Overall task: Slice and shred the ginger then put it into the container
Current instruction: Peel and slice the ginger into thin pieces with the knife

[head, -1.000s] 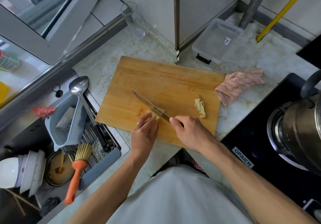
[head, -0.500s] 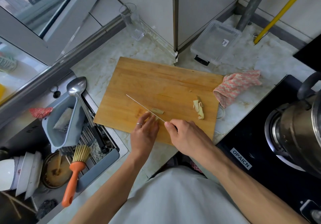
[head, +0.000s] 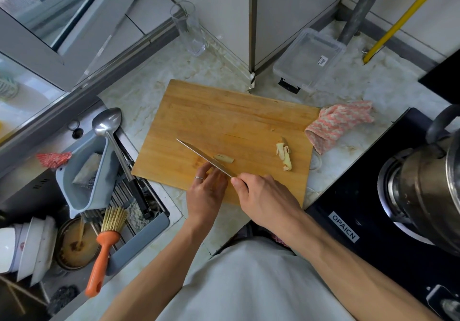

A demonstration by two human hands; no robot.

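Pink cloth point(head: 339, 126) beside wooden board point(head: 224, 121), ginger peel point(head: 283, 153)

I see a pale marbled tabletop point(head: 154, 91) carrying a wooden cutting board point(head: 224, 116) at its middle. A pink-and-white woven cloth point(head: 338, 124) lies just beside the board's right edge. Behind the board, a clear lidded plastic container point(head: 308, 59) rests near the wall corner, and a tall empty glass point(head: 190, 34) stands further left.
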